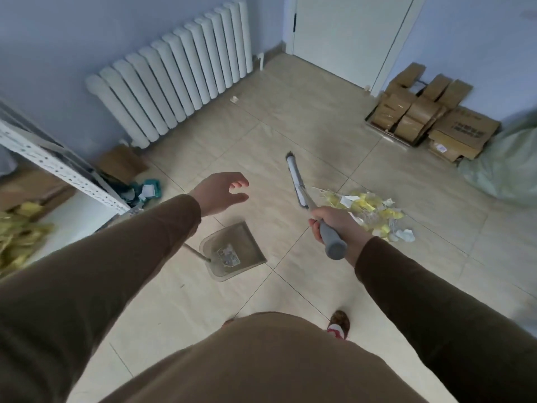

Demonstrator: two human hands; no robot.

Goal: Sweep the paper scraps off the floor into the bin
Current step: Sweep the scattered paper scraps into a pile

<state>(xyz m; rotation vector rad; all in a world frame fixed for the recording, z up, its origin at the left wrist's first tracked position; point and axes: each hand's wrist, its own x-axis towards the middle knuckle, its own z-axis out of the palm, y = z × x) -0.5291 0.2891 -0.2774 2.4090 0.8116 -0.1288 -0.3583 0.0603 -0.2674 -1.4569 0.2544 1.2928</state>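
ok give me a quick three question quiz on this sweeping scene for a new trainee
1. True or false: the left hand is gripping the dustpan.
2. Which hand holds the broom?
3. The pile of paper scraps lies: A) inside the dustpan, B) on the floor beside the broom head, away from the dustpan, C) against the radiator.

Key
1. False: it hovers open above the floor, holding nothing.
2. The right hand, closed around the grey handle grip.
3. B

A storeroom: stacked cardboard boxes [430,117], metal shelving [58,167], wall radiator [174,80].
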